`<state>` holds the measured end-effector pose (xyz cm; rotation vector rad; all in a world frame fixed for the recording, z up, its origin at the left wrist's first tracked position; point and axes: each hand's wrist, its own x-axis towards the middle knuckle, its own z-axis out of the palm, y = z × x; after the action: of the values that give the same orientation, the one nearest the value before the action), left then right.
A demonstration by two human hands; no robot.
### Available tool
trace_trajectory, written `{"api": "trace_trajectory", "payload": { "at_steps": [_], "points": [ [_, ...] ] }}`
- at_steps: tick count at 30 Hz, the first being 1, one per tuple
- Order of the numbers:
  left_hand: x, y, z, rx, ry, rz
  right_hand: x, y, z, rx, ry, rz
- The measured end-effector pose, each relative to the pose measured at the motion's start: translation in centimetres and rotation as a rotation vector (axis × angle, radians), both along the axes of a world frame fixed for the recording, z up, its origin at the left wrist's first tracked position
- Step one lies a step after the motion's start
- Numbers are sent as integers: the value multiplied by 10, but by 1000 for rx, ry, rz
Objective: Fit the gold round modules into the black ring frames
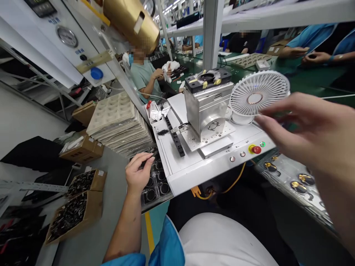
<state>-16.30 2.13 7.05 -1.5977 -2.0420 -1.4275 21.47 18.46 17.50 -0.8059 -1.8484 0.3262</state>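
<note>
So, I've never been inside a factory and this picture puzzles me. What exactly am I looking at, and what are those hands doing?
This picture comes from a camera worn on a person's head, looking down at their own hands at a workbench. Their right hand holds a small white fan by its edge. The fingers of their left hand pinch something small and dark, too small to make out, above a tray of black rings. Between the hands stands a metal machine on a white base, with a red stop button at the front. To the left are a stack of beige trays and cardboard boxes of small dark parts. Farther back, a co-worker works with both hands.
</note>
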Motion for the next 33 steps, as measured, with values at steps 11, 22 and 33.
{"api": "trace_trajectory", "payload": {
  "at_steps": [11,22,33],
  "points": [
    [55,82,119,245,167,-413,-105,146,83,-18,-255,540],
    [92,186,184,200,308,-450,-85,120,71,-30,-54,438],
    [77,165,176,217,202,-436,-96,142,100,-92,-329,538]
  ]
}}
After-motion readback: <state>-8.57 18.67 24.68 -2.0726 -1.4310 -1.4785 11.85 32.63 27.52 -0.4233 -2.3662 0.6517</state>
